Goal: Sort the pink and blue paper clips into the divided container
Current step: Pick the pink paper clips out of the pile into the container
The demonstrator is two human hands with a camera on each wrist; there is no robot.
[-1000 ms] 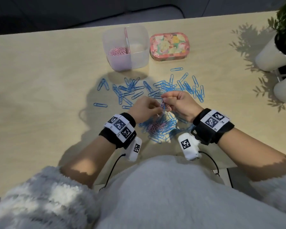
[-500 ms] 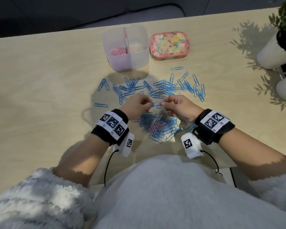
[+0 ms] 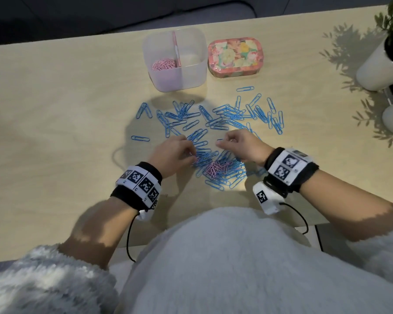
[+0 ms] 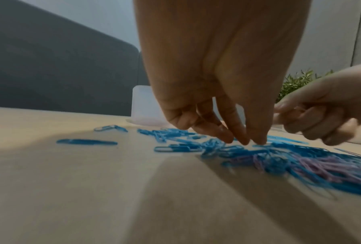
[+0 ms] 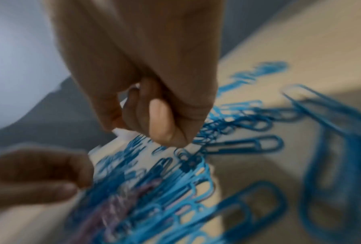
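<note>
Reaching into the mixed heap, the left hand (image 3: 171,152) has straight fingertips (image 4: 243,138) touching blue clips (image 3: 216,123). The right hand (image 3: 243,146) is curled; its contents cannot be told. Pink clips (image 3: 213,169) lie between both wrists. Risk: tangled clips lifting together, putting blue into the container (image 3: 192,73) beyond.

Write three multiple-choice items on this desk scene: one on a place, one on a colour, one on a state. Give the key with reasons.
1. The tin sits where from the container?
A right
B left
C inside it

2. The clips in the container are:
A blue
B pink
C green

3. The container's right compartment is:
A full of blue clips
B empty
C lidded

Key: A, the tin lies beside its right wall; B, a pink heap fills the left compartment; B, only the bare bottom shows there.
</note>
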